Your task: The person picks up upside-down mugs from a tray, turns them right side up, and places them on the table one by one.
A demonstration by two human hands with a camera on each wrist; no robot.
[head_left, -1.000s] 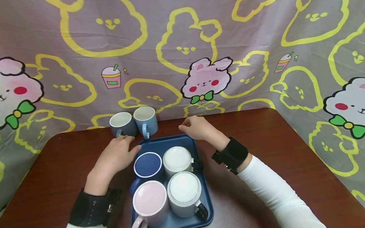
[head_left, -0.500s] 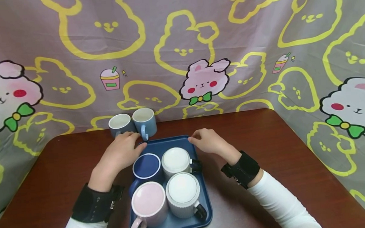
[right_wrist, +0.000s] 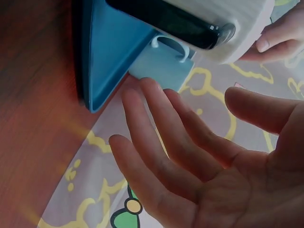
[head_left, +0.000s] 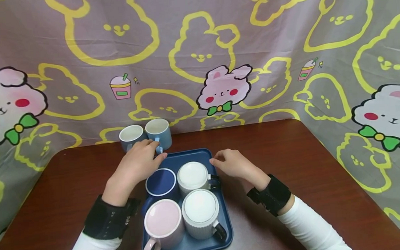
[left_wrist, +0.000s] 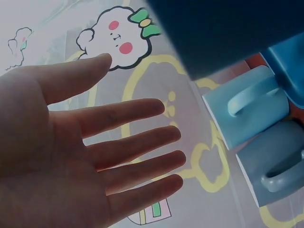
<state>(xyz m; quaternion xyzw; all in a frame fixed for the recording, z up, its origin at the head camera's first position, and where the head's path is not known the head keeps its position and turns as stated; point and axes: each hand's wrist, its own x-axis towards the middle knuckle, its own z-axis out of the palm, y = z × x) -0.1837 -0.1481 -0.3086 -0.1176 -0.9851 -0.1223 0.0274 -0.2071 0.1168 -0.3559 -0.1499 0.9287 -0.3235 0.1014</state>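
Observation:
My left hand [head_left: 135, 162] hovers above the far left corner of a blue tray [head_left: 178, 160], beside a dark blue mug [head_left: 161, 182]. Its fingers are straight and apart in the left wrist view, with nothing held. Just off the tray's far right corner is my right hand [head_left: 234, 163], fingers loosely bent and holding nothing. The tray also carries a pink mug [head_left: 163, 218] and two ribbed white mugs [head_left: 193, 175] with black handles. Behind my left hand stand a light blue mug [head_left: 160, 135] and a grey-blue mug [left_wrist: 280, 161], partly hidden in the head view.
The brown table [head_left: 270, 148] ends at a patterned cloth [head_left: 267, 74] hanging at the back and sides. The light blue and grey-blue mugs stand side by side near that cloth. A black strap [head_left: 270, 194] circles each wrist.
My left hand has moved slightly right over the tray's far left corner. My right hand has come toward me and right, along the tray's far right corner. The mugs stay put.

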